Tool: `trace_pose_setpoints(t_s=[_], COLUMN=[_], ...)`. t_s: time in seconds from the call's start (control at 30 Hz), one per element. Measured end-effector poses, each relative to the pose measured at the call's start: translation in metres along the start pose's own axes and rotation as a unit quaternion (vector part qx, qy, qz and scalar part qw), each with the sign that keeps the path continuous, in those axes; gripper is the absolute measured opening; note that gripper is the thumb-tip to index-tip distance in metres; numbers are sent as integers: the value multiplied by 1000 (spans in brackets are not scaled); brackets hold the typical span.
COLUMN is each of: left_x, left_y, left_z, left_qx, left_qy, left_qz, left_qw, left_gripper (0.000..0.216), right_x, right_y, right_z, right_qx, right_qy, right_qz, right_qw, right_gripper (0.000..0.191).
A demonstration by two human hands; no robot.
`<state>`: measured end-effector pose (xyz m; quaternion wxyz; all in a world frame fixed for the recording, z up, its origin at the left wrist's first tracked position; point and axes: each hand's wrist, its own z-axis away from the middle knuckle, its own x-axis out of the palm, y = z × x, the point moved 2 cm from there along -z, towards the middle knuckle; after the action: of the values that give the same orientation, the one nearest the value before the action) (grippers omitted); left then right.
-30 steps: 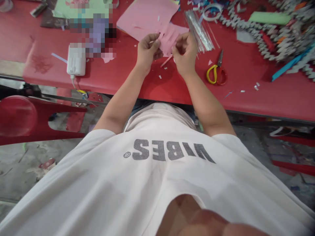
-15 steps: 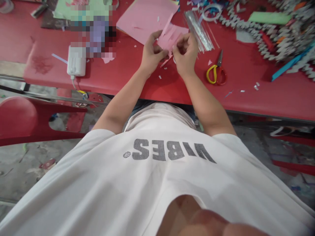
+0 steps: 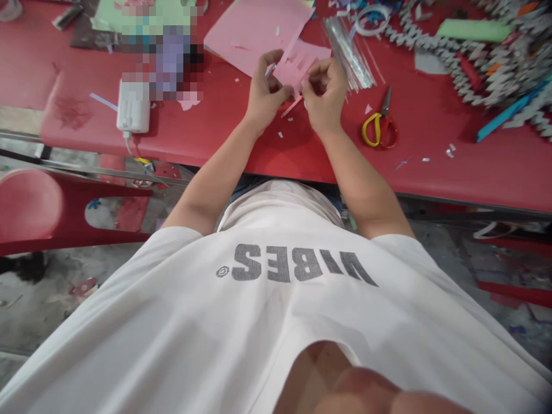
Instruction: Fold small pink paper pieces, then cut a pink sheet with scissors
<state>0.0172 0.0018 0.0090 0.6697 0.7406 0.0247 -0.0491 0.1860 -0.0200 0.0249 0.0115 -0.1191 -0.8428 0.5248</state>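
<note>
A small pink paper piece (image 3: 295,64) with slits across it is held between both hands over the red table. My left hand (image 3: 268,92) pinches its left lower edge, thumb against fingers. On the other side my right hand (image 3: 324,95) has its fingertips closed at the paper's lower right edge. Below the fingertips a thin pink strip (image 3: 291,107) slants down; I cannot tell whether it is joined to the paper. Larger pink sheets (image 3: 254,31) lie just behind. Scissors (image 3: 382,123) with one yellow and one red handle rest right of my right hand.
Clear plastic strips (image 3: 351,54) and a white tape roll (image 3: 371,21) lie behind my right hand. Grey zigzag garlands (image 3: 457,54) are heaped at the far right. A white power bank (image 3: 133,107) with a cable sits left. A red chair (image 3: 69,210) stands at the table's left front.
The fingers have shifted very slightly on the pink paper, and its slits show more plainly. A dark shape has come into view on the floor below the red chair.
</note>
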Motion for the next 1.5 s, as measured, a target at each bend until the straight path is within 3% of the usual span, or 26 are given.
trace_pose_setpoints(t_s=[0.17,0.4,0.63,0.9,1.03,1.27,1.5], left_x=[-3,-11,-5,-2,-1,-6,-19], left_y=[0,-8,-4,1,1,1,-1], left_z=[0,-9,-1,2,0,-2,-6], left_qx=[25,41,22,16,-7,34,27], left_qy=[-10,43,-51,-28,-13,0,-5], left_qz=[9,-1,56,21,-3,12,-61], left_qw=[1000,998,997,999,1000,999,998], left_gripper=[101,95,101,113,105,72,93], right_x=[0,-1,-1,-2,-2,-1,1], right_y=[1,8,3,2,3,17,29], right_z=[-2,-3,-2,-1,-1,-4,-5], right_qx=[-9,-11,-15,-12,1,-26,-74], right_qy=[8,8,4,-8,-12,-9,-24], right_qz=[-1,-15,22,-1,14,10,-24], right_qw=[1000,1000,1000,1000,1000,1000,997], right_gripper=[31,29,31,23,25,19,28])
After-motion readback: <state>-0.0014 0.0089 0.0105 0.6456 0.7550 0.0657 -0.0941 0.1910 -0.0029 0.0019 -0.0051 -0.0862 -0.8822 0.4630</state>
